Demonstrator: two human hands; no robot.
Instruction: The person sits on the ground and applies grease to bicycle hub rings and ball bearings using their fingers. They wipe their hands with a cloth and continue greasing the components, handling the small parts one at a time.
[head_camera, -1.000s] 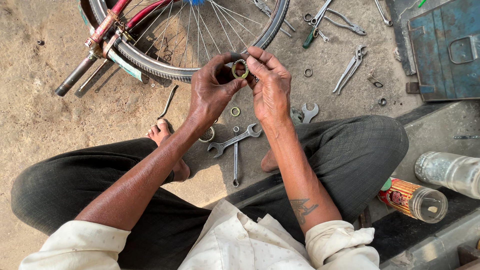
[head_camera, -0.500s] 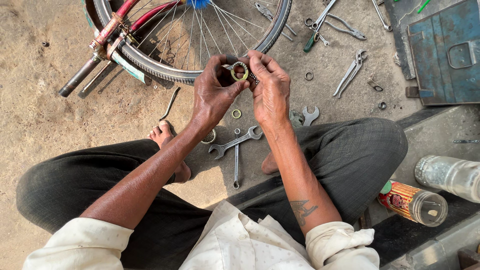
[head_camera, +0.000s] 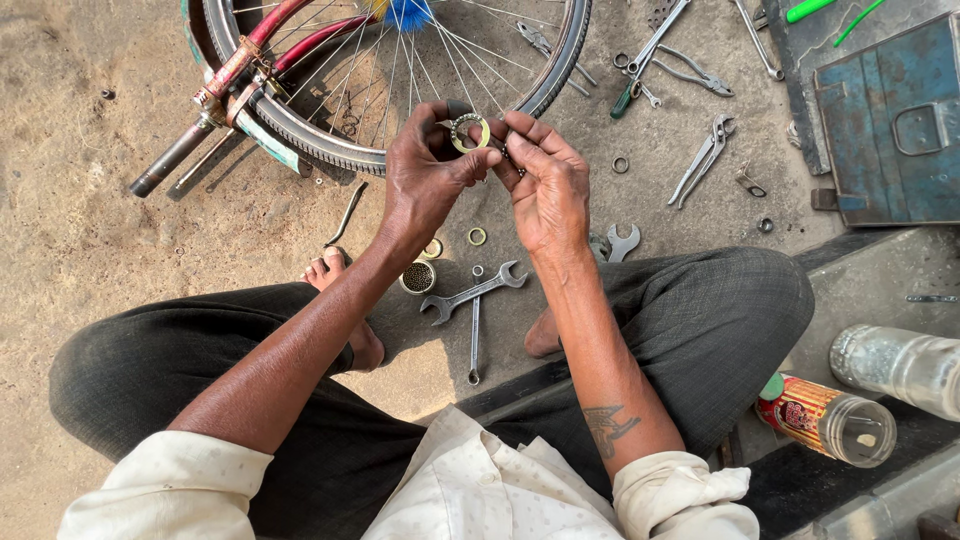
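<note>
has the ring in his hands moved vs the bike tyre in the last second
No. The ring sits pinched between left hand and right hand, just below the tyre, as before.

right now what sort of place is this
Most likely an outdoor roadside bicycle repair spot. A bicycle wheel lies on bare dirt, spanners and pliers are scattered on the ground, and both hands hold a small bearing ring.

At upper centre of the frame, the left hand (head_camera: 425, 175) and right hand (head_camera: 545, 185) pinch a small round metal bearing ring (head_camera: 468, 131) between their fingertips. Behind it lies a spoked bicycle wheel with black tyre (head_camera: 400, 80). Below the hands, two crossed steel open-end wrenches (head_camera: 475, 300) rest on the sandy ground (head_camera: 80, 220).
</note>
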